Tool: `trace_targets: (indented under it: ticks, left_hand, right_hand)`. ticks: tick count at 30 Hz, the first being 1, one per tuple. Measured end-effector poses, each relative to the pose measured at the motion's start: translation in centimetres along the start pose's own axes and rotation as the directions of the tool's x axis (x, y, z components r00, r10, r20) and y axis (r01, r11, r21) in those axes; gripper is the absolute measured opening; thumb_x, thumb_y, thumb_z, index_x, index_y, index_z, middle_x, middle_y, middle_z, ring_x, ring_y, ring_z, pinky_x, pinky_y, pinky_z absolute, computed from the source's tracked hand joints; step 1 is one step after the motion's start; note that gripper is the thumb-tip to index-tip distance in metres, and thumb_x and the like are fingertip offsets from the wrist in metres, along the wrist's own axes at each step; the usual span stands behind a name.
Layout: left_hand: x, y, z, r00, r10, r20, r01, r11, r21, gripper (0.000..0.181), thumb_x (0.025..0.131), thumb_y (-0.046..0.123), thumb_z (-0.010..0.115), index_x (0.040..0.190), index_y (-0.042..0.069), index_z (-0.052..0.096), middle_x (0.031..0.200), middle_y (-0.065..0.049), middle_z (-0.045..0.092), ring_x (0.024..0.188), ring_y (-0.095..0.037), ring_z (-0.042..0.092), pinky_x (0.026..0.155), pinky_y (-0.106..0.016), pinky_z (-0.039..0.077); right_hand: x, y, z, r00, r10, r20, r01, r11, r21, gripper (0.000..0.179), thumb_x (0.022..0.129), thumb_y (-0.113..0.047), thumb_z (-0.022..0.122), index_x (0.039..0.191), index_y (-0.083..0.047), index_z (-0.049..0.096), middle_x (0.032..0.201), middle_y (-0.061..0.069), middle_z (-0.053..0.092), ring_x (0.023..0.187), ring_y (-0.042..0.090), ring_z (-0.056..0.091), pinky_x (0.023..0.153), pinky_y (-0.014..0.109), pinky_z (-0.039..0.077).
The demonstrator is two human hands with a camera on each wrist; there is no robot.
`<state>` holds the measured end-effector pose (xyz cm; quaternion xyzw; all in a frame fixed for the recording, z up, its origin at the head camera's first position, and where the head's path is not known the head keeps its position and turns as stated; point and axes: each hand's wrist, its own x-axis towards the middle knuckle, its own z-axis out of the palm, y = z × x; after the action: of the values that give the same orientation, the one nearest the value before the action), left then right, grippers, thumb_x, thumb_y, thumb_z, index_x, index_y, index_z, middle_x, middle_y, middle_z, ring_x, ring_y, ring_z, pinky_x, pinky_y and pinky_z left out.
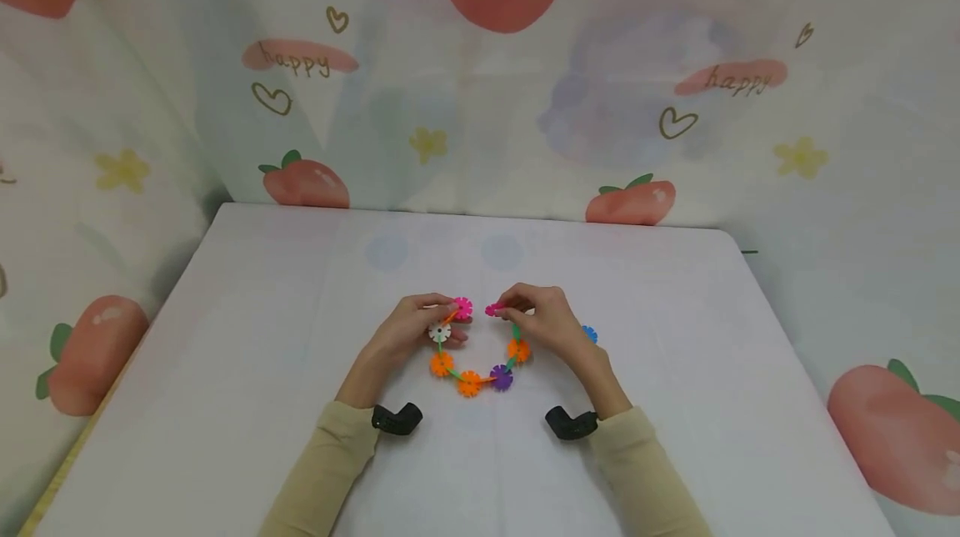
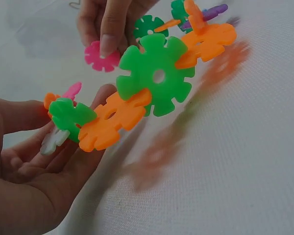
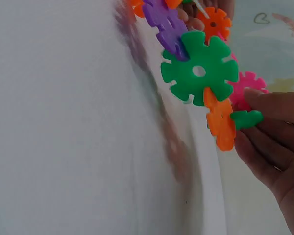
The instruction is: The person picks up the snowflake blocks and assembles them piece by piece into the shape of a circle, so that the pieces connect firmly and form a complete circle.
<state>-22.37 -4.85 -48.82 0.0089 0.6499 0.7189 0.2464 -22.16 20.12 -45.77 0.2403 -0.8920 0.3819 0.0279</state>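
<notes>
A curved chain of slotted plastic snowflake discs hangs between both hands above the table, with an orange disc and a purple disc at its lowest part. My left hand holds the left end, near a white disc and a pink disc. Thumb and fingers of my right hand pinch another pink disc by the right end. A gap separates the two pink discs. Beside the right fingers are a green disc and an orange disc; whether the pinched disc joins them is unclear.
A blue disc shows just past the right wrist, partly hidden by it. White cloth covers the table. Behind it hangs a printed curtain. Black wrist cameras sit at both cuffs.
</notes>
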Motion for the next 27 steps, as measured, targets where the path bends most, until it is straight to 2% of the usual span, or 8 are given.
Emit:
trace_targets:
  ticks: [7, 11, 15, 20, 24, 27]
  left_hand:
    - [0.0, 0.0, 0.2, 0.999, 0.022, 0.027, -0.022, 1.000, 0.003, 0.033, 0.107, 0.016, 0.055, 0.128, -0.008, 0.061, 0.115, -0.025, 0.074, 0.084, -0.027, 0.079, 0.088, -0.038, 0.062]
    - [-0.1, 0.0, 0.3, 0.999, 0.036, 0.018, -0.036, 0.999, 0.020, 0.032, 0.107, 0.014, 0.054, 0.127, -0.009, 0.063, 0.110, -0.024, 0.075, 0.084, -0.025, 0.079, 0.085, -0.039, 0.062]
    - [0.0, -0.1, 0.2, 0.998, 0.064, 0.012, -0.064, 0.998, 0.013, 0.031, 0.107, 0.012, 0.054, 0.126, -0.011, 0.063, 0.111, -0.026, 0.075, 0.086, -0.024, 0.079, 0.085, -0.041, 0.062]
    - [0.0, -0.1, 0.2, 0.998, 0.060, 0.017, -0.060, 0.998, 0.025, 0.032, 0.107, 0.013, 0.053, 0.126, -0.011, 0.063, 0.117, -0.026, 0.073, 0.087, -0.022, 0.078, 0.088, -0.040, 0.062]
    - [-0.1, 0.0, 0.3, 0.999, 0.036, -0.014, -0.034, 0.997, 0.069, 0.032, 0.107, 0.014, 0.054, 0.125, -0.009, 0.065, 0.111, -0.022, 0.076, 0.089, -0.024, 0.079, 0.097, -0.039, 0.058]
    - [-0.2, 0.1, 0.3, 0.998, 0.024, -0.065, -0.017, 0.994, 0.109, 0.032, 0.106, 0.015, 0.056, 0.123, -0.008, 0.069, 0.105, -0.019, 0.078, 0.091, -0.023, 0.079, 0.104, -0.039, 0.055]
  right_hand:
    - [0.6, -0.3, 1.2, 0.999, -0.052, -0.013, 0.052, 0.999, 0.010, 0.007, 0.092, -0.003, 0.076, 0.097, -0.007, 0.075, 0.090, 0.003, 0.078, 0.081, 0.017, 0.074, 0.078, 0.035, 0.062]
    - [0.7, -0.7, 1.6, 0.997, -0.076, -0.009, 0.076, 0.997, 0.009, 0.005, 0.092, -0.004, 0.076, 0.095, -0.008, 0.075, 0.088, 0.003, 0.078, 0.079, 0.016, 0.073, 0.075, 0.031, 0.061]
    - [0.7, -1.0, 1.5, 0.997, -0.077, -0.015, 0.077, 0.997, -0.014, 0.006, 0.091, -0.004, 0.077, 0.094, -0.008, 0.075, 0.087, 0.001, 0.077, 0.078, 0.014, 0.071, 0.072, 0.027, 0.059]
    - [0.7, -0.7, 1.5, 0.998, -0.061, -0.030, 0.061, 0.998, -0.019, 0.006, 0.091, -0.003, 0.077, 0.093, -0.008, 0.075, 0.087, 0.003, 0.078, 0.077, 0.015, 0.071, 0.073, 0.030, 0.059]
    - [0.9, -0.6, 1.8, 0.996, -0.085, -0.029, 0.084, 0.996, -0.034, 0.007, 0.091, -0.002, 0.076, 0.093, -0.008, 0.075, 0.086, 0.002, 0.077, 0.076, 0.015, 0.070, 0.071, 0.031, 0.059]
    - [1.1, -0.8, 1.9, 0.993, -0.120, -0.019, 0.119, 0.992, -0.049, 0.007, 0.092, -0.001, 0.075, 0.091, -0.007, 0.074, 0.086, 0.003, 0.077, 0.075, 0.015, 0.069, 0.070, 0.027, 0.058]
